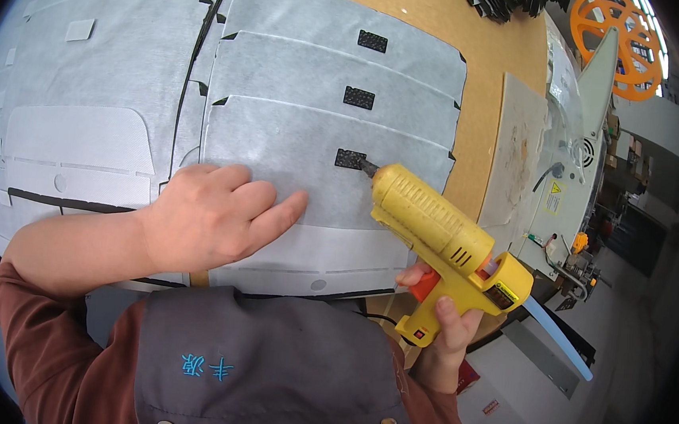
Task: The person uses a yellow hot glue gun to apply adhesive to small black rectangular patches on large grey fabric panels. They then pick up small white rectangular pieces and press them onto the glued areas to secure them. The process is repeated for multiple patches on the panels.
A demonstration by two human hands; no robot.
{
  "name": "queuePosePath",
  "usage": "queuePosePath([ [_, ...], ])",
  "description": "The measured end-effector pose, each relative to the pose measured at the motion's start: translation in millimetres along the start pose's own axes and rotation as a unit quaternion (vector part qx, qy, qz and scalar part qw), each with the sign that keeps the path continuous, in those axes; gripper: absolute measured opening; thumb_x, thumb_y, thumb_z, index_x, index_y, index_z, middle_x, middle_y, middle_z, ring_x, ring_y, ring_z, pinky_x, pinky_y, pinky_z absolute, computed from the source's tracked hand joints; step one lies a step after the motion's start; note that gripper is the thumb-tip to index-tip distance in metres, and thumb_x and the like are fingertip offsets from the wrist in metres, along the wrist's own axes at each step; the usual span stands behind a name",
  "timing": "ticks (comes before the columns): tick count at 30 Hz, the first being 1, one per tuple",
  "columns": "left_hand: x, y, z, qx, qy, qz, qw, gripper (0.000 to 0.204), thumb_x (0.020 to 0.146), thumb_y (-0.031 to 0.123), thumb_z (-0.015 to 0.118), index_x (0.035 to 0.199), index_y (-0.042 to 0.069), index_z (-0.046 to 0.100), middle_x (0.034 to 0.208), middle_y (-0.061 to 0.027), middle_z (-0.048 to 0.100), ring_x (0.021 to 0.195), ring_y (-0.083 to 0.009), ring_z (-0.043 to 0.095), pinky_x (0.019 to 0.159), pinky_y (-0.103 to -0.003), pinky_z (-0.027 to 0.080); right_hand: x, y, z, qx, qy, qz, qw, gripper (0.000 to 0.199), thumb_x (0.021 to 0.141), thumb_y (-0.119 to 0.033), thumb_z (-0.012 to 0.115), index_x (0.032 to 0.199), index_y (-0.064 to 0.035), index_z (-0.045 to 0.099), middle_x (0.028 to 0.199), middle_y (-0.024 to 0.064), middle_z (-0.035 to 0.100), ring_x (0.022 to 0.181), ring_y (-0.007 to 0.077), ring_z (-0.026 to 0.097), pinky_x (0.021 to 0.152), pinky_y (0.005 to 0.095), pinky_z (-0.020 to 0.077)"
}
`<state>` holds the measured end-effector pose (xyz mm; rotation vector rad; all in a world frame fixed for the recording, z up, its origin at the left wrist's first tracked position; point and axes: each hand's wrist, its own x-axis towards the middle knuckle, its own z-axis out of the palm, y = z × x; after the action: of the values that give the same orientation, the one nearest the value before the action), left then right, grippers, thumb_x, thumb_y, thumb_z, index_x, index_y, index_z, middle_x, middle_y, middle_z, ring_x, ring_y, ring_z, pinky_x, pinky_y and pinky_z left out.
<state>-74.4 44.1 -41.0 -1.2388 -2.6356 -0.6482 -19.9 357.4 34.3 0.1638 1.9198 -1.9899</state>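
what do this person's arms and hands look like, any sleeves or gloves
The left grip and right grip are bare hands, without gloves. The left sleeve is reddish brown and stops near the elbow, baring the forearm; the right sleeve matches in colour and reaches nearer the wrist.

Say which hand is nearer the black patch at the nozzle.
Left: left hand is below-left of the black patch; right hand, on the glue gun, is farther, below-right.

The right hand holds a yellow glue gun (nozzle at a black patch).
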Motion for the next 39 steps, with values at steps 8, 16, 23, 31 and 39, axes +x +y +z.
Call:
queuePosePath([
  [8, 0, 0, 0, -0.002, 0.006, -0.004, 1.000, 0.034, 0.074, 0.014, 0.072, 0.107, 0.009, 0.069, 0.063, 0.0026, 0.036, 0.053, -0.0110, 0.042, 0.041, -0.026, 0.035, 5, 1, 2, 0.006, -0.015, 0.007, 1.000, 0.056, 0.088, -0.013, 0.058, 0.136, 0.0082, 0.038, 0.108, 0.0239, 0.061, 0.102, 0.0307, 0.060, 0.093, 0.0432, 0.0478],
  [16, -1, 0, 0, -0.007, 0.001, -0.005, 1.000, 0.034, 0.073, 0.013, 0.072, 0.107, 0.009, 0.069, 0.063, 0.0026, 0.036, 0.053, -0.0111, 0.042, 0.041, -0.026, 0.035, 9, 0, 5, 0.011, -0.019, 0.009, 1.000, 0.055, 0.088, -0.013, 0.057, 0.135, 0.0082, 0.039, 0.109, 0.0233, 0.061, 0.103, 0.0301, 0.060, 0.094, 0.0428, 0.0475],
  [23, -1, 0, 1, -0.008, 0.007, -0.005, 1.000, 0.034, 0.073, 0.014, 0.072, 0.107, 0.009, 0.069, 0.063, 0.0026, 0.037, 0.053, -0.0112, 0.042, 0.040, -0.026, 0.035, 2, 1, 6, 0.013, -0.024, 0.020, 0.999, 0.055, 0.088, -0.012, 0.056, 0.135, 0.0084, 0.038, 0.109, 0.0232, 0.061, 0.104, 0.0306, 0.060, 0.095, 0.0439, 0.0477],
  [31, 0, 0, 1, -0.010, 0.004, -0.006, 1.000, 0.032, 0.073, 0.013, 0.071, 0.105, 0.009, 0.069, 0.062, 0.0025, 0.037, 0.053, -0.0110, 0.042, 0.040, -0.026, 0.035, -2, 2, -1, 0.021, 0.004, 0.005, 1.000, 0.057, 0.087, -0.014, 0.058, 0.135, 0.0085, 0.038, 0.108, 0.0231, 0.061, 0.103, 0.0307, 0.061, 0.094, 0.0439, 0.0483],
  [39, 1, 0, 0, -0.004, 0.007, -0.010, 1.000, 0.030, 0.074, 0.014, 0.073, 0.104, 0.010, 0.069, 0.062, 0.0028, 0.037, 0.052, -0.0111, 0.042, 0.040, -0.026, 0.035, 5, 3, 4, 0.014, 0.006, 0.006, 1.000, 0.056, 0.088, -0.015, 0.059, 0.134, 0.0089, 0.039, 0.107, 0.0232, 0.062, 0.100, 0.0301, 0.062, 0.091, 0.0416, 0.0489],
])
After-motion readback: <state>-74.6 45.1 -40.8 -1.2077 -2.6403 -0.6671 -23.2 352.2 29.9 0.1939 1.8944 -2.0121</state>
